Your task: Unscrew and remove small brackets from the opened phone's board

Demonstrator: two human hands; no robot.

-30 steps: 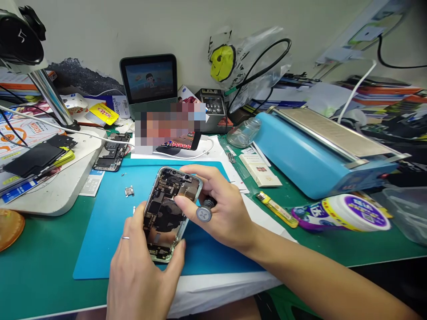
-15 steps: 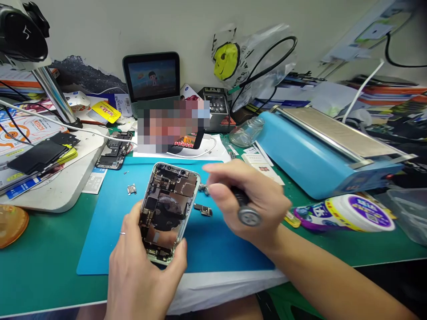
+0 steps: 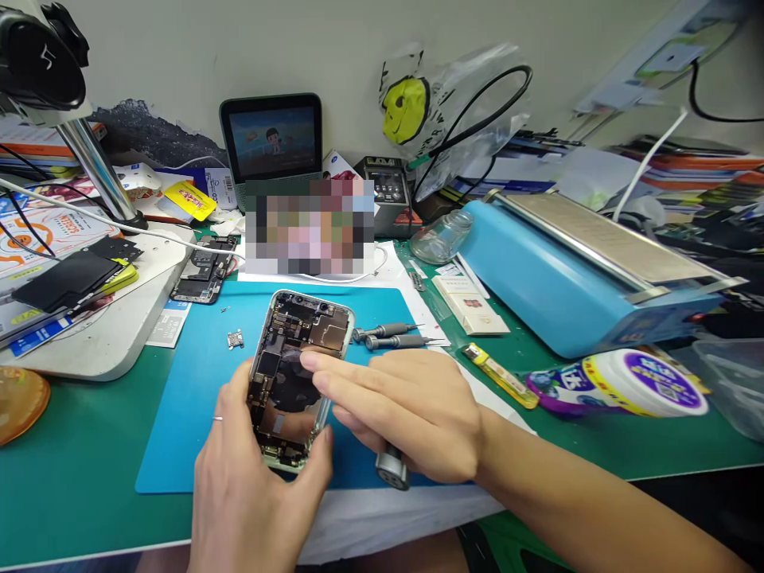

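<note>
An opened phone (image 3: 290, 350) with its circuit boards bare is tilted up over the blue mat (image 3: 191, 398). My left hand (image 3: 251, 485) grips its lower end, thumb on the right edge. My right hand (image 3: 411, 414) reaches across from the right, its index finger stretched onto the phone's middle. The other fingers of that hand curl round a grey screwdriver (image 3: 391, 465), whose round cap sticks out below the palm.
Two more screwdrivers (image 3: 387, 336) lie on the mat by the phone, and a small loose part (image 3: 235, 340) to its left. A blue machine (image 3: 573, 270), a yellow lighter (image 3: 498, 374), a white tub (image 3: 633, 382), a card box (image 3: 471, 306) and a glass jar (image 3: 438, 235) stand right. Another phone board (image 3: 203, 274) lies back left.
My right hand swung out to the right with the screwdriver, then came back and lower, and its index finger now rests on the phone. The left hand kept its hold.
</note>
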